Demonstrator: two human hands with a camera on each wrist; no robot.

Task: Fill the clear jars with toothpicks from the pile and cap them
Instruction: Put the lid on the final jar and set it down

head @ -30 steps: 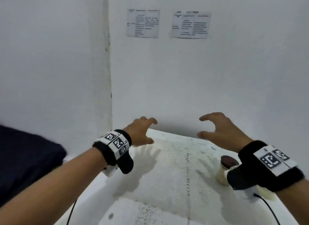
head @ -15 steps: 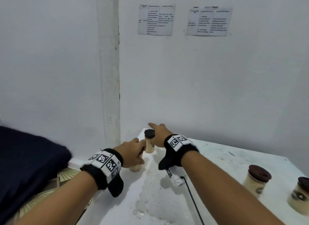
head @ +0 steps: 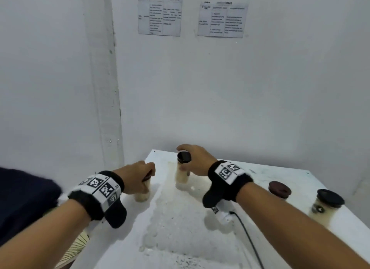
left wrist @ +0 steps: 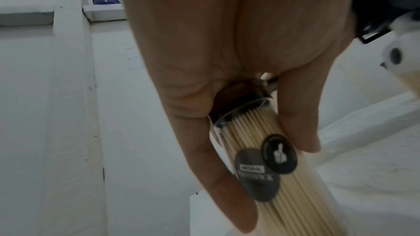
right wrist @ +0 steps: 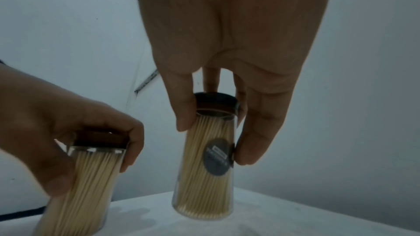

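- Left-hand jar (head: 142, 194): cap and upper body hidden under left hand (head: 136, 176), head view.
- Wall sheets (head: 159, 16): print too small to read.
- Jar label (left wrist: 258, 173): lettering blurred.
- Far-right jar (head: 323, 208): base cut by right forearm.

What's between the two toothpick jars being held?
Nothing: bare white tabletop separates the left hand's clear jar from the right hand's dark-capped jar, shown in the head view.

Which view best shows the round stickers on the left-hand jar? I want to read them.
The left wrist view: both dark stickers face the camera on the jar that the left hand grips, though blurred. In the head view the hand covers most of that jar; the right wrist view shows its stickerless side.
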